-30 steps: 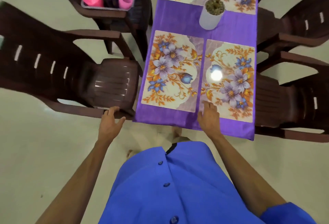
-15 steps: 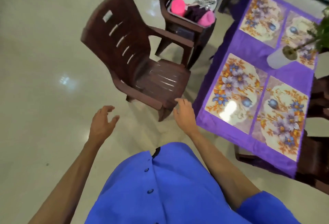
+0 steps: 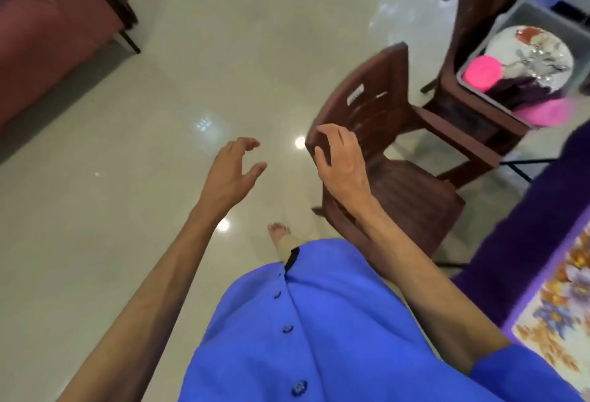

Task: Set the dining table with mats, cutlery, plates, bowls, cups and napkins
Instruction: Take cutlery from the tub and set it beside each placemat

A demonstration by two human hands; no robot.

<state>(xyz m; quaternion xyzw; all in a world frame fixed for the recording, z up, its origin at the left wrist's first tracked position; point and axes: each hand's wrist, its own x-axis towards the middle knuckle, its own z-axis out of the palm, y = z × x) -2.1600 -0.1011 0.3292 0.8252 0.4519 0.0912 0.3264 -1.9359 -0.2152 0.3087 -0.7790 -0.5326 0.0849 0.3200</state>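
So a second ago the right hand (image 3: 343, 167) was flat on the near mat and the whole table filled the view; now the person has swung away to the left and only a corner of the purple cloth (image 3: 526, 242) and one floral mat (image 3: 562, 315) shows at the right edge. My read: mats are done and this is the walk over to fetch the rest. The stuff sits in a grey tub (image 3: 523, 18) on the far chair (image 3: 479, 60), with a plate (image 3: 510, 44), shiny cutlery (image 3: 539, 65) on it, two pink cups (image 3: 482, 73) and something dark purple, probably napkins (image 3: 523, 92), a bit blurry though. Bowls I can't pick out. Right hand has its fingers loosely curved in front of the back of the near chair (image 3: 376, 133); can't tell if they touch it, and they aren't wrapped round anything. Left hand (image 3: 230, 172) hangs over bare floor, fingers spread and a little curled, holding nothing. Tub is well apart from both hands, up and to the right past the near chair, so there's some walking before any reach, and that chair is kind of in the way
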